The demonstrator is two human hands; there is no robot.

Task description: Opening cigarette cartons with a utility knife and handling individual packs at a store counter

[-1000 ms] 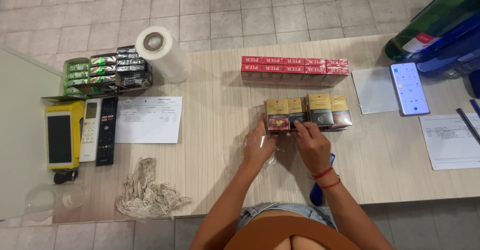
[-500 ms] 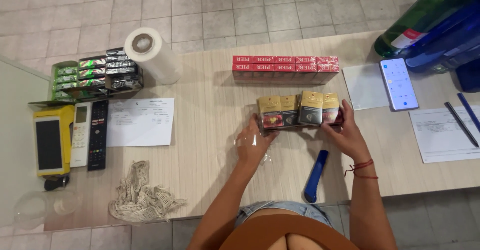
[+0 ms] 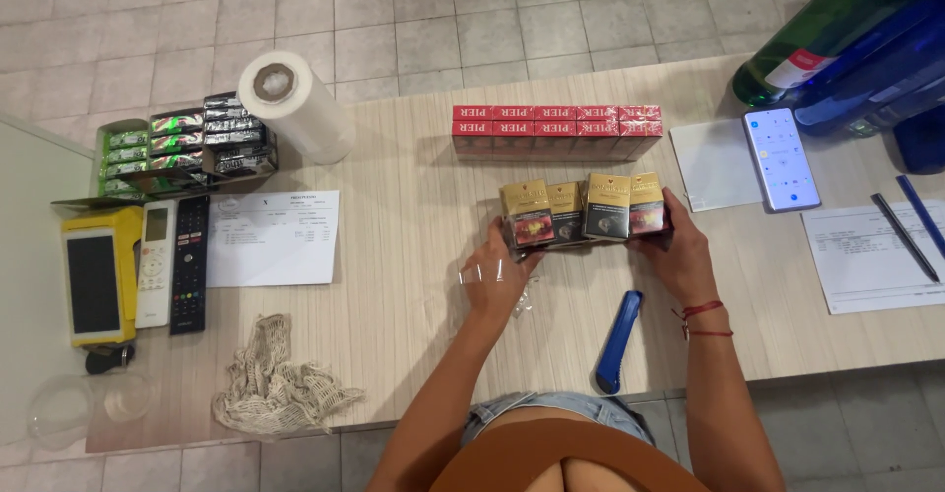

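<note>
I see a row of four gold packs (image 3: 583,209) standing side by side near the middle of the table (image 3: 413,256), and both of my hands grip it by its ends. My left hand (image 3: 495,277) sits at the row's 8 o'clock, fingers curled up against the leftmost pack, with a scrap of clear film (image 3: 482,274) lying over the hand. My right hand (image 3: 681,252) presses the rightmost pack from 4 o'clock, palm and fingers wrapped around that end. So both hands are closed on the row, squeezing it between them.

Just beyond the row, at 12 o'clock, lies a block of red packs (image 3: 556,130), near but not touching. A blue box cutter (image 3: 618,340) lies at 6 o'clock, between my forearms by the table edge. At 2 o'clock a phone (image 3: 781,158) rests beside a white card (image 3: 711,163). Far out at 9 o'clock are a printed sheet (image 3: 274,238), two remotes (image 3: 173,264) and a yellow device (image 3: 96,277); a roll of clear film (image 3: 297,104) stands at 10 o'clock, a mesh bag (image 3: 274,386) at 8 o'clock.
</note>
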